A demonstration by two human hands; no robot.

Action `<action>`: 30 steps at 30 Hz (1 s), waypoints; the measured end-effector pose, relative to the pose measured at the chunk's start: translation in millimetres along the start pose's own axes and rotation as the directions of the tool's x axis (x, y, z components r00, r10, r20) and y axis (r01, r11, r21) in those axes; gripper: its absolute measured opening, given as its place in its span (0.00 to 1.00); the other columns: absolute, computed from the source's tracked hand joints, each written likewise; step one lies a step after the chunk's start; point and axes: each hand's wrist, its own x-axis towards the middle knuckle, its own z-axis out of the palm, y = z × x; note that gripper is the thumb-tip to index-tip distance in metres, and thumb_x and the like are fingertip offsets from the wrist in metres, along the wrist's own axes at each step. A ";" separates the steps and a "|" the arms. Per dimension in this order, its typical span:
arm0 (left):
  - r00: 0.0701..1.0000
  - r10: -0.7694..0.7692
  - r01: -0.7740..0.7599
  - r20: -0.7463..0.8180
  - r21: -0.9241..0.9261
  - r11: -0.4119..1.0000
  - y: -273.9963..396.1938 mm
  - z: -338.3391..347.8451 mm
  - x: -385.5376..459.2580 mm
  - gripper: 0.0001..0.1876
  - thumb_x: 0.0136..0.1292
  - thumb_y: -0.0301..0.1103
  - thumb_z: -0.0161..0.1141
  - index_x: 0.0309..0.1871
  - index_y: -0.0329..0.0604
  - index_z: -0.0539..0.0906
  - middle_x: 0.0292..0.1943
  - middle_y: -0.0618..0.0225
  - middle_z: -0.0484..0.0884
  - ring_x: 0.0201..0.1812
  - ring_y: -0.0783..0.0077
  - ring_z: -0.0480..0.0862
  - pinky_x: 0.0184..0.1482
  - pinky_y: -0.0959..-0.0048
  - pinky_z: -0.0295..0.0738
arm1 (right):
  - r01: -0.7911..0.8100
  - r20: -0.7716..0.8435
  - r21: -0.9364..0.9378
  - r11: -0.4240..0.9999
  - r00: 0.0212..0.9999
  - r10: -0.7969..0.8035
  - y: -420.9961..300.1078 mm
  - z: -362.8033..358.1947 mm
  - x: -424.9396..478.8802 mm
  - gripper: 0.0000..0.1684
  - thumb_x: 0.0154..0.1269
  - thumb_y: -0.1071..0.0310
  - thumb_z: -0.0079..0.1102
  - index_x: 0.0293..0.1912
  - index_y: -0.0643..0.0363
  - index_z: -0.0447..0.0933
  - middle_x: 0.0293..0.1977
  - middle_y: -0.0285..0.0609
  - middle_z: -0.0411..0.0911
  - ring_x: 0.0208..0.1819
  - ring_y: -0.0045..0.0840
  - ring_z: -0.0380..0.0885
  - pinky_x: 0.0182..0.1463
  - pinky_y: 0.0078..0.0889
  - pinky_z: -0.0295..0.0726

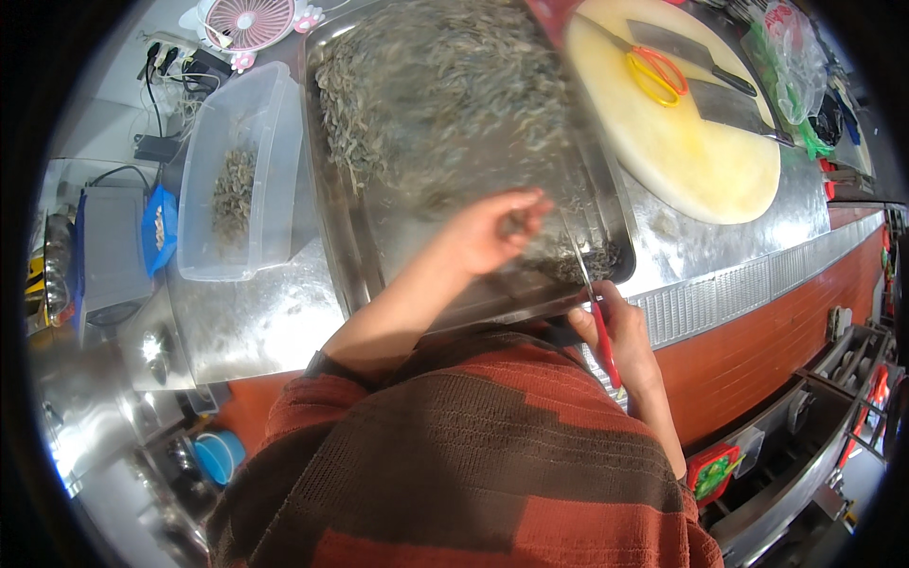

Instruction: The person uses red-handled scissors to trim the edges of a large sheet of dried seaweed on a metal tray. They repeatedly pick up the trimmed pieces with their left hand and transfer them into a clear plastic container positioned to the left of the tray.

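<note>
A large metal tray (328, 213) lies before me, with a spread of grey raw shrimp (454, 78) across its far part. Over its near half is my left hand (490, 238), fingers curled around a small grey shrimp (513, 223), blurred. My right hand (628, 341), at the tray's near right corner, grips scissors (602, 339) by their red handles. Their blades point away from me over the tray; how far they are parted is hard to see. Beneath the blades, in that corner, sits a small pile of greyish bits (586, 264), perhaps shrimp trimmings.
Left of the tray stands a clear plastic bin (273, 177) holding some shrimp. On the right, a round cutting board (682, 163) carries two cleavers (731, 106) and yellow-and-orange-handled scissors (657, 74). A pink fan (248, 21) and power cords (188, 92) are at the far left.
</note>
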 end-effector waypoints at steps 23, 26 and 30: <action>0.995 0.097 -0.092 -0.039 0.111 0.990 -32.7 19.0 -16.9 0.05 0.59 0.26 0.60 0.37 0.39 0.77 0.32 0.69 0.77 0.31 0.78 0.76 0.30 0.82 0.72 | -0.045 0.005 -0.056 0.997 0.999 0.045 -0.7 3.6 -2.5 0.33 0.58 0.43 0.59 0.48 0.64 0.68 0.20 0.52 0.75 0.26 0.44 0.78 0.30 0.41 0.73; 0.991 0.131 -0.125 -0.037 0.131 0.983 -26.6 11.2 -21.4 0.06 0.58 0.26 0.60 0.38 0.39 0.76 0.32 0.69 0.78 0.31 0.78 0.76 0.30 0.82 0.72 | -0.055 0.005 -0.029 0.998 0.998 0.055 -1.6 4.1 -2.3 0.33 0.57 0.43 0.60 0.47 0.63 0.69 0.20 0.52 0.75 0.26 0.45 0.78 0.31 0.40 0.74; 0.984 0.173 -0.167 -0.049 0.106 0.980 -14.9 -0.5 -30.7 0.06 0.57 0.26 0.60 0.38 0.40 0.76 0.32 0.68 0.77 0.30 0.77 0.75 0.30 0.81 0.70 | 0.042 -0.016 -0.059 0.997 0.999 -0.043 2.8 4.3 -2.0 0.34 0.55 0.42 0.61 0.47 0.63 0.68 0.22 0.52 0.76 0.28 0.45 0.78 0.33 0.41 0.75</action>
